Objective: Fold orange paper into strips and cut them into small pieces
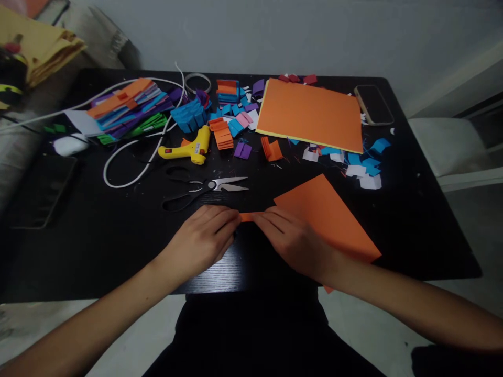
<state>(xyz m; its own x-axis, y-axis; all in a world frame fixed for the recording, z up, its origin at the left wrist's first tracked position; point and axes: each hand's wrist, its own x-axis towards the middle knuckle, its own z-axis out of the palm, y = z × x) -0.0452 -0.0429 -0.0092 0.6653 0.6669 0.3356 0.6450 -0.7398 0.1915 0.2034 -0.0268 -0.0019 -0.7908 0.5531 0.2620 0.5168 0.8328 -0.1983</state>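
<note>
A narrow strip of orange paper (247, 217) spans the gap between my two hands, low over the table's front half. My left hand (205, 235) is closed on its left end, fingers pinched together. At the other end, my right hand (293, 238) pinches the strip the same way. Most of the strip's length is hidden by the fingers. Under my right hand and forearm lies a larger orange sheet (330, 214), partly covered. Scissors (212, 186) with black handles rest just beyond my left hand, their blades apart and pointing right.
Beyond the scissors lies a yellow glue gun (190, 147), near a looping white cable (118, 183). Folded coloured paper strips (129, 107) are heaped at the back left. A stack of orange sheets (310, 115) lies among paper scraps, with a phone (373, 104) to its right.
</note>
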